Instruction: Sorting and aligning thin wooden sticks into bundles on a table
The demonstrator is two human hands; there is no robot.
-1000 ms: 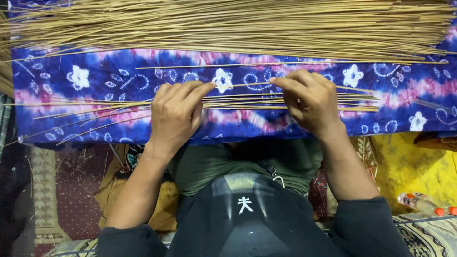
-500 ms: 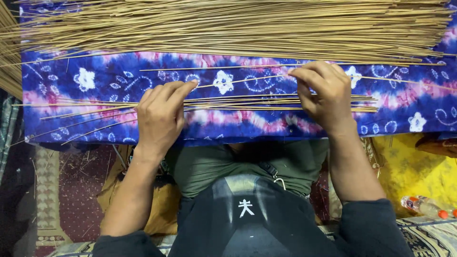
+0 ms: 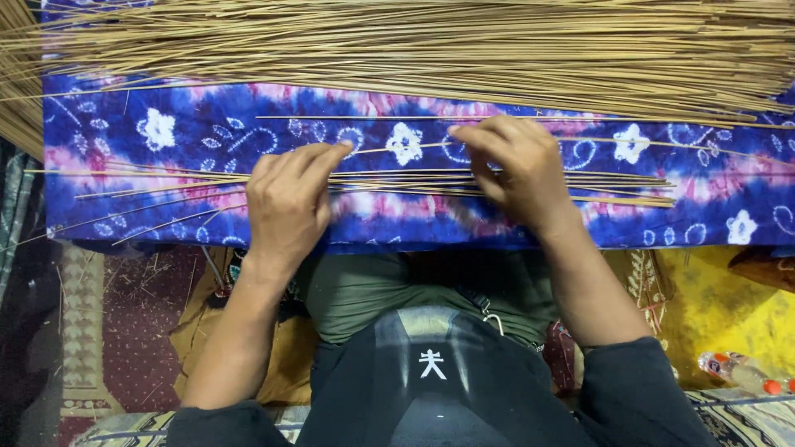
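A blue and pink tie-dye cloth with white flowers covers a low board in front of me. A thin row of long tan sticks lies along its near half. My left hand rests flat on this row, fingers pointing up and to the right. My right hand is curled over the row, and its fingertips touch a single stick that lies a little farther away. A big heap of the same sticks runs across the far edge of the cloth.
More sticks fan out at the far left edge. A patterned red rug lies at the left, a yellow cloth at the right. A clear plastic bottle with orange caps lies at the lower right.
My right hand has moved from the near row toward the far side and now touches a single stick. My left hand has slid slightly left along the row.
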